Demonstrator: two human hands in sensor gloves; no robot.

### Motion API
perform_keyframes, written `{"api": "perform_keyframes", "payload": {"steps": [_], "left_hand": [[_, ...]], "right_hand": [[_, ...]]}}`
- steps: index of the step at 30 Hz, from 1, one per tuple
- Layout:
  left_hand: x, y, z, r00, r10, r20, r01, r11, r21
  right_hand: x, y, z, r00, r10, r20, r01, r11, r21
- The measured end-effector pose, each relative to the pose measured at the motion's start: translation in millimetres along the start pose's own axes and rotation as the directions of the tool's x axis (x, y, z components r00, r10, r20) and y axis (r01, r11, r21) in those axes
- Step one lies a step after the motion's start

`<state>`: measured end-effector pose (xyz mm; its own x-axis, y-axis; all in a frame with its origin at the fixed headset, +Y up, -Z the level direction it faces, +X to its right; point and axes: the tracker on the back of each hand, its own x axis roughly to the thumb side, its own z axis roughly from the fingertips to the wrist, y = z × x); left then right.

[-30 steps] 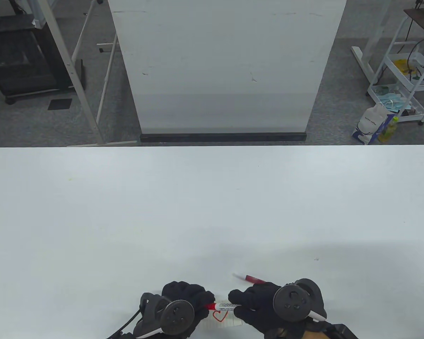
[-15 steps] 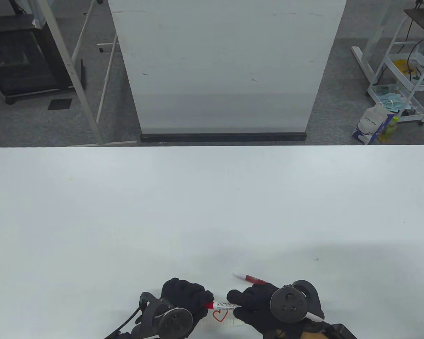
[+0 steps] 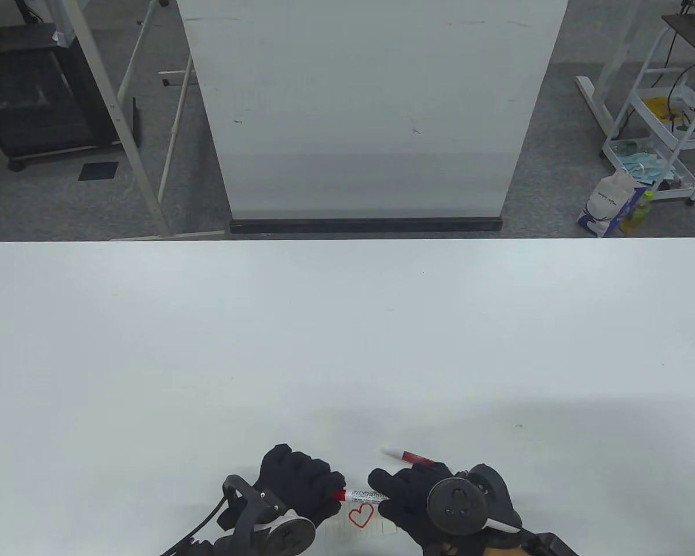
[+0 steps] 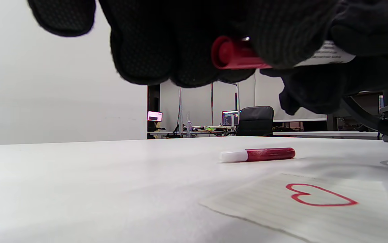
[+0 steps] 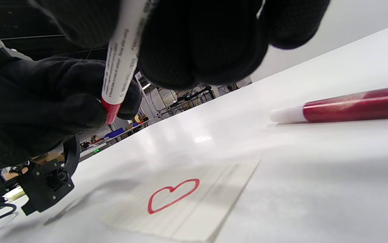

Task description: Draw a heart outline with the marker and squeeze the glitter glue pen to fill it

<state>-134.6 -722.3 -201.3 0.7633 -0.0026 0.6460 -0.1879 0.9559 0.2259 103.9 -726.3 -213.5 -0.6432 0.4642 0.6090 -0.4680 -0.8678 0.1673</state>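
Near the table's (image 3: 347,347) front edge, both gloved hands hold one whiteboard marker (image 3: 364,495) level above a small lined paper slip (image 3: 376,526). The left hand (image 3: 292,483) has its fingers curled round the marker's red cap (image 4: 234,54); the right hand (image 3: 408,492) grips the white printed barrel (image 5: 121,57) with curled fingers. Whether the cap is fully seated on the barrel cannot be told, since the gloves cover the joint. On the slip, directly below the marker and clear of both hands, is a red heart outline (image 3: 361,514), with only bare paper inside the line. A red glitter glue pen (image 3: 408,456) with a white cap lies flat on the table just behind the right hand, apart from the slip and touched by neither hand; its rear end is hidden behind that hand in the table view. Both wrists and the slip's near edge are cut off at the bottom of the frame.
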Motion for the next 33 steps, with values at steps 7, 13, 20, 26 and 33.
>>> {"api": "perform_keyframes", "payload": {"steps": [7,13,20,26,33], "left_hand": [[-9.9,-0.6,-1.6,0.998,-0.054,-0.044,0.053,0.998,-0.017],[-25.9,-5.7,-3.3,0.981,-0.148,-0.128,0.136,0.986,-0.094],[-49.6,-15.3,-2.9,0.94,-0.219,-0.262,0.159,0.96,-0.232],[-64.8,-23.5,-1.7,0.902,-0.253,-0.35,0.13,0.932,-0.339],[-70.7,-27.6,-2.0,0.874,-0.295,-0.387,0.119,0.901,-0.417]], "right_hand": [[2.0,-14.1,3.2,0.976,0.218,-0.006,-0.217,0.97,-0.11],[-10.0,-16.0,0.9,0.928,0.35,-0.131,-0.355,0.935,-0.014],[-26.8,-7.1,-4.3,0.845,0.47,-0.256,-0.444,0.883,0.153],[-38.2,-1.4,-7.7,0.819,0.48,-0.313,-0.417,0.874,0.249],[-48.6,5.5,-9.3,0.777,0.518,-0.357,-0.425,0.85,0.31]]}}
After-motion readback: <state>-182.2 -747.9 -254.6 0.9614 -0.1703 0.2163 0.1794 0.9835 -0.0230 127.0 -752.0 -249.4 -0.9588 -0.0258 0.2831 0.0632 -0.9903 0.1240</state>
